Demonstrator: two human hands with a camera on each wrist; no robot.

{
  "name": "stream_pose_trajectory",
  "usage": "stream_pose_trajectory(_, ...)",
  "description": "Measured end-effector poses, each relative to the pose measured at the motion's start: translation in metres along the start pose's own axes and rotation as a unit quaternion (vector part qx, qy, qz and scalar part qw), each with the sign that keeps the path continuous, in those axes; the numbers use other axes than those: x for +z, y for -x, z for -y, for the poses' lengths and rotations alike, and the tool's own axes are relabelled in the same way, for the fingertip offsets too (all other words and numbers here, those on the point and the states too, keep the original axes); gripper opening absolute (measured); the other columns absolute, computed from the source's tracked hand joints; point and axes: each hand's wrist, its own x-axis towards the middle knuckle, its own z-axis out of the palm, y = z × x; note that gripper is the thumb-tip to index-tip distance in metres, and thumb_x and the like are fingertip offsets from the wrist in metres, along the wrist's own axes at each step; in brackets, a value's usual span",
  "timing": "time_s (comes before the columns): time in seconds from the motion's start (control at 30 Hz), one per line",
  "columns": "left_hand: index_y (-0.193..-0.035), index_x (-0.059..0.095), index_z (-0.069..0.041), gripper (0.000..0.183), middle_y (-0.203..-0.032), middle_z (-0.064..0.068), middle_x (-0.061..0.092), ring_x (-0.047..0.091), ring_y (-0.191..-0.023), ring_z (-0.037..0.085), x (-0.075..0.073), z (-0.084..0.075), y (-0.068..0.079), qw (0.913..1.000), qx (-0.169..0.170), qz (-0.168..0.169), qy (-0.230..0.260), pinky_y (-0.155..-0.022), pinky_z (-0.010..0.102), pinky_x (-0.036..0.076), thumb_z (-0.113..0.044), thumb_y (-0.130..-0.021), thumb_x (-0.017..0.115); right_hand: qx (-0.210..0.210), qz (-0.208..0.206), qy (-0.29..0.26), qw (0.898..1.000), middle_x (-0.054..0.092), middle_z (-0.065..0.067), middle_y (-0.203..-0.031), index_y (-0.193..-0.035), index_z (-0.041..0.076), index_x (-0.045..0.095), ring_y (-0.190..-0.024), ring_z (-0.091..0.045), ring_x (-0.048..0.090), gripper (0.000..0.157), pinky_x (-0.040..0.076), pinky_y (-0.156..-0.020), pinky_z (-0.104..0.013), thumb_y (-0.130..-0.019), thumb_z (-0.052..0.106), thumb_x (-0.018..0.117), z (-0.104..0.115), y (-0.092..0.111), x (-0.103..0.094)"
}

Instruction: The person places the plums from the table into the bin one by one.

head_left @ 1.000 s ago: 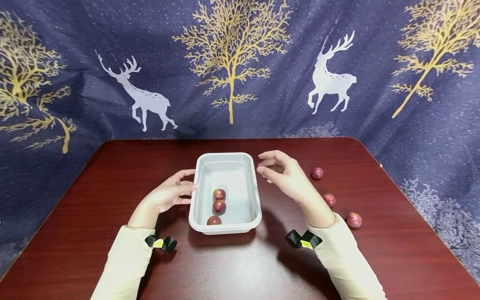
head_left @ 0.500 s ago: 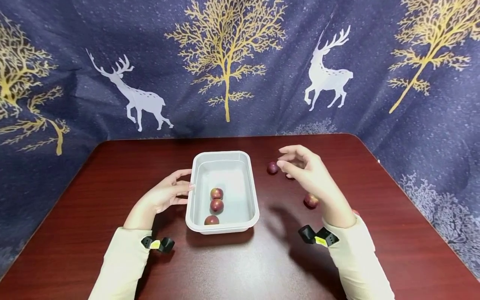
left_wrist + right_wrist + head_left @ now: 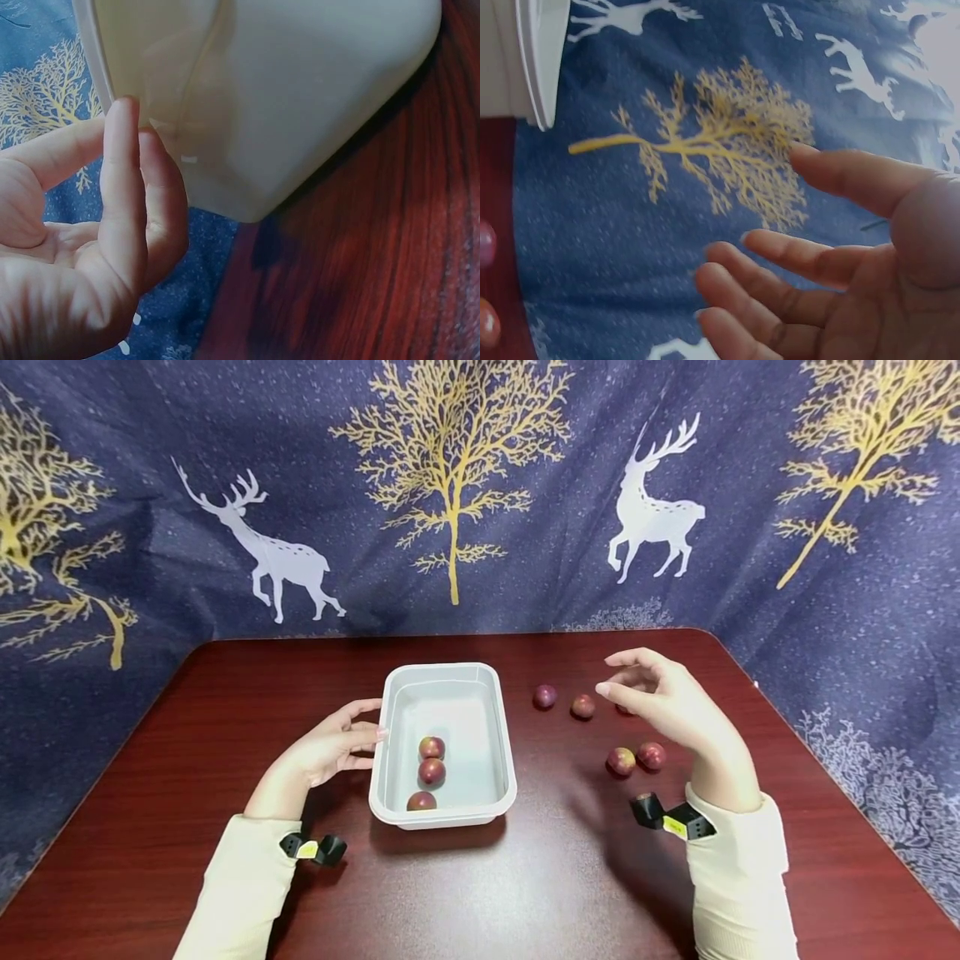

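A white plastic tub [image 3: 480,785] with a wide rim stands mid-table, holding three reddish plums: an upper plum [image 3: 431,748], a middle plum [image 3: 431,772] and a lower plum [image 3: 422,801]. My left hand [image 3: 333,752] grips the tub's left rim; in the left wrist view, its fingertips [image 3: 124,120] meet rim and outer wall. My right hand [image 3: 660,697] hovers over the table to the right, thumb and fingers apart, holding nothing. Beneath and beside it lie several loose plums, including a dark plum [image 3: 544,697], a redder plum [image 3: 582,707] and a yellowish-red plum [image 3: 621,762]. One plum [image 3: 625,707] is partly hidden by the hand.
The dark red wooden table [image 3: 480,902] reaches back to a blue cloth [image 3: 555,568] printed with deer and gold trees. Another plum [image 3: 651,756] lies below my right hand, near the wrist camera [image 3: 663,817].
My right hand has moved right, away from the tub, uncovering plums that it hid before. The left hand stays at the tub's rim. The whole head view has shifted slightly.
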Motion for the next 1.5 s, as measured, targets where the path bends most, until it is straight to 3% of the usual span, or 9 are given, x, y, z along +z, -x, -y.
stream_pose_trajectory(0.23,-0.147,0.015,-0.001,0.066,-0.100,0.000,0.062,0.065,-0.086,0.011,0.000,-0.001,0.001,1.0000,-0.002,0.000,0.002,-0.078,0.029,0.056,-0.008,-0.095,0.054,0.026,0.019,0.046,0.998,0.067,-0.021,-0.103,-0.125,-0.002,0.051,-0.070,-0.001,0.061,0.040,0.052,-0.068,-0.021,-0.092,0.018,0.061,-0.016,0.002,-0.020)
stream_pose_trajectory(0.47,-0.148,0.014,-0.002,0.066,-0.101,0.000,0.063,0.065,-0.087,0.011,0.000,-0.001,0.002,1.0000,-0.002,0.004,0.001,-0.078,0.030,0.056,-0.008,-0.095,0.054,0.048,0.024,0.125,0.991,0.069,-0.020,-0.100,-0.126,0.000,0.052,-0.078,-0.012,0.063,0.046,0.049,-0.071,-0.028,-0.090,0.026,0.064,-0.034,0.001,-0.031)
stream_pose_trajectory(0.73,-0.148,0.015,-0.002,0.066,-0.101,0.000,0.063,0.065,-0.087,0.012,-0.001,0.000,0.002,1.0000,-0.002,0.004,-0.004,-0.079,0.030,0.056,-0.009,-0.095,0.054,0.083,0.112,0.092,0.986,0.067,-0.019,-0.095,-0.126,-0.009,0.045,-0.074,-0.014,0.057,0.049,0.050,-0.062,-0.031,-0.088,0.016,0.064,-0.060,-0.014,-0.029)
stream_pose_trajectory(0.97,-0.148,0.015,-0.002,0.065,-0.101,-0.001,0.064,0.065,-0.087,0.012,0.000,-0.001,0.001,1.0000,0.000,0.007,0.003,-0.078,0.030,0.056,-0.008,-0.095,0.053,0.130,0.144,0.082,0.978,0.062,-0.015,-0.087,-0.125,-0.014,0.041,-0.068,-0.015,0.056,0.053,0.048,-0.053,-0.030,-0.085,0.012,0.064,-0.079,-0.021,-0.029)
stream_pose_trajectory(1.23,-0.148,0.014,-0.001,0.066,-0.100,0.000,0.063,0.066,-0.087,0.012,0.000,0.000,0.001,0.9999,0.003,0.009,0.004,-0.078,0.029,0.056,-0.008,-0.095,0.054,0.198,0.183,0.103,0.958,0.059,-0.013,-0.084,-0.123,-0.012,0.042,-0.070,-0.017,0.059,0.056,0.051,-0.057,-0.036,-0.081,0.015,0.067,-0.093,-0.024,-0.024)
stream_pose_trajectory(1.5,-0.147,0.015,-0.001,0.064,-0.100,-0.001,0.064,0.066,-0.087,0.011,-0.001,0.000,0.000,1.0000,0.003,0.006,0.004,-0.078,0.030,0.056,-0.006,-0.095,0.053,0.233,0.223,0.105,0.941,0.056,0.001,-0.068,-0.109,-0.010,0.053,-0.059,-0.012,0.051,0.041,0.047,-0.053,-0.033,-0.077,0.012,0.069,-0.105,-0.025,-0.017)
